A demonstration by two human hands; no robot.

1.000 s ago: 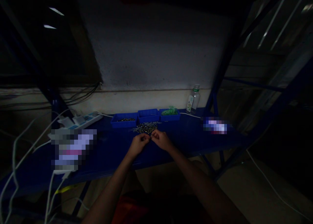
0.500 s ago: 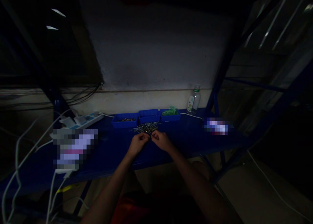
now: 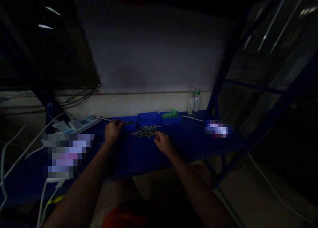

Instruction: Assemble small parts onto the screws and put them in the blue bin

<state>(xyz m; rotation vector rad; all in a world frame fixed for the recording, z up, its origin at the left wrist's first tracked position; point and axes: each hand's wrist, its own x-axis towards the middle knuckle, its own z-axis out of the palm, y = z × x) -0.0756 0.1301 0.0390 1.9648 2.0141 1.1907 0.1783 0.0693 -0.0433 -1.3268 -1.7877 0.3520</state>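
My left hand (image 3: 113,131) is at the left end of a blue bin (image 3: 131,127) that holds small metal pieces. Its thumb and fingers are pinched together over the bin's edge; anything between them is too dark and small to make out. At the right side of a loose pile of screw-like metal pieces (image 3: 146,132), my right hand (image 3: 163,142) is closed, fingertips together beside the pile. What it grips, if anything, does not show. The pile lies on the blue table (image 3: 139,155), in front of the bins.
A middle blue bin (image 3: 148,122) and a right bin (image 3: 177,120) with green plastic (image 3: 170,114) line the back. Behind stands a clear bottle (image 3: 194,103). A power strip (image 3: 84,123) and white cables lie left, with blurred-out objects on both sides.
My left hand has moved away from my right hand, left and forward to the left bin. My right hand stays by the pile. The view has shifted slightly.
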